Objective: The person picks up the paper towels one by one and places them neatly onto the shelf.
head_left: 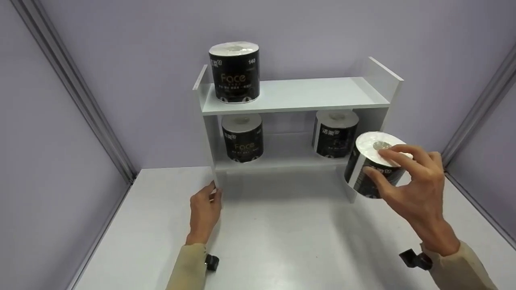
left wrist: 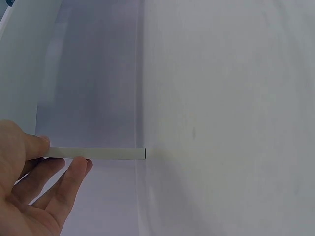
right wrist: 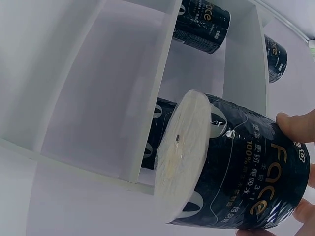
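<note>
My right hand (head_left: 417, 181) grips a black-wrapped toilet paper roll (head_left: 373, 177) near its top, in front of the right side of a white two-tier shelf (head_left: 314, 94). The right wrist view shows the same roll (right wrist: 236, 162) tilted, its white end toward the shelf. With thumb and fingers, my left hand (head_left: 204, 211) pinches the edge of the shelf's left side panel (left wrist: 98, 153), low down. One roll (head_left: 236, 76) stands on the top tier at the left. On the lower tier stand a left roll (head_left: 242, 141) and a right roll (head_left: 335, 135).
The shelf stands on a white table (head_left: 274, 241) against a pale lilac wall (head_left: 306, 36). Metal-framed side panels (head_left: 72, 72) border the table on both sides. The shelf's raised right end panel (head_left: 385, 76) rises above the top tier.
</note>
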`<state>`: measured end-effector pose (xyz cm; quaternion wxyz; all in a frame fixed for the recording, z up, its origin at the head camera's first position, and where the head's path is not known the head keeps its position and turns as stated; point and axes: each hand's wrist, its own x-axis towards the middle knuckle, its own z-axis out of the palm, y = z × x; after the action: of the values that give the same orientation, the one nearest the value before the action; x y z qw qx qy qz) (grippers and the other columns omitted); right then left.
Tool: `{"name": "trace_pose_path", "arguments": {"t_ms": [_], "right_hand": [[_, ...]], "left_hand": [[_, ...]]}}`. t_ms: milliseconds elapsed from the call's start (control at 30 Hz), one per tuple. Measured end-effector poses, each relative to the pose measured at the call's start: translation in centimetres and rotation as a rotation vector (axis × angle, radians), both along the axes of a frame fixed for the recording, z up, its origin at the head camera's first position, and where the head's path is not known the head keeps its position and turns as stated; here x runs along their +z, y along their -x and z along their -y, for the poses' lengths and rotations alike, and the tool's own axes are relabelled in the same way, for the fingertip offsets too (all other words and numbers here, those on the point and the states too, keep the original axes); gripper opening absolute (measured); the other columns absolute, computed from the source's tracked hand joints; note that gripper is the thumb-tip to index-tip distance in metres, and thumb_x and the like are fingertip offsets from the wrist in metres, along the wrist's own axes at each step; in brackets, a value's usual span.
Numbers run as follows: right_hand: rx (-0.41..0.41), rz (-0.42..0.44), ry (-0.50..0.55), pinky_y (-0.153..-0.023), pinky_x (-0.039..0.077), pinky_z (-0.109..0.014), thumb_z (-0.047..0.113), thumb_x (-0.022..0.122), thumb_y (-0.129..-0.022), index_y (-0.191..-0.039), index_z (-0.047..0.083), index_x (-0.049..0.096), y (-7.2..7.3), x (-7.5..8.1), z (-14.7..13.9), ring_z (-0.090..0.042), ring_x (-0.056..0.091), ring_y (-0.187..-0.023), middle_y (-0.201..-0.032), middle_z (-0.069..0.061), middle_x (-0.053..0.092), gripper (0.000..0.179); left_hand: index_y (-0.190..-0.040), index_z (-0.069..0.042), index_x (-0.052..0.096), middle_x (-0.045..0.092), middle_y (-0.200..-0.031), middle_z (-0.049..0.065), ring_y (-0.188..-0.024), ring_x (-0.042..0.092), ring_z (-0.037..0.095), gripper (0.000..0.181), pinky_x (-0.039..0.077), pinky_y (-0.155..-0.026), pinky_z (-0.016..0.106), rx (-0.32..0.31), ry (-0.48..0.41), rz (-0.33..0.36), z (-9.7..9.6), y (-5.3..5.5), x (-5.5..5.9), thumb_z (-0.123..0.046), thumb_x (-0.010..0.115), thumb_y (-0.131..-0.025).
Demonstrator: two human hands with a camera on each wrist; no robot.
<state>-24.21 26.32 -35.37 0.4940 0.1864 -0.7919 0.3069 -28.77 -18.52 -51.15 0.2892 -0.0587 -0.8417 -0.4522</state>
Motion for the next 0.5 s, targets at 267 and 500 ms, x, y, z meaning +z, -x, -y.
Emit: {"name": "trace_pose_path", "arguments": {"t_ms": [267, 500], "right_hand": [[-0.004, 0.008, 0.005, -0.078, 0.025, -0.034, 0.019, 0.099, -0.068, -0.106, 0.007, 0.085, -0.14, 0.55, 0.33, -0.001, 0.038, -0.095, -0.105, -0.019, 0.075, 0.042], [0.003, 0.004, 0.005, -0.078, 0.024, -0.033, 0.019, 0.1, -0.068, -0.106, 0.008, 0.085, -0.13, 0.93, 0.58, -0.002, 0.037, -0.094, -0.105, -0.019, 0.075, 0.043]], "left_hand": [[-0.134, 0.007, 0.069, 0.077, -0.118, 0.026, -0.094, 0.081, 0.034, 0.031, 0.068, -0.071, 0.032, 0.0, 0.011, -0.014, -0.01, 0.12, 0.0, 0.0, 0.068, -0.103], [-0.136, 0.007, 0.068, 0.075, -0.121, 0.029, -0.095, 0.08, 0.035, 0.033, 0.068, -0.073, 0.034, -0.007, 0.0, -0.021, -0.06, 0.12, -0.05, 0.0, 0.068, -0.103]]}}
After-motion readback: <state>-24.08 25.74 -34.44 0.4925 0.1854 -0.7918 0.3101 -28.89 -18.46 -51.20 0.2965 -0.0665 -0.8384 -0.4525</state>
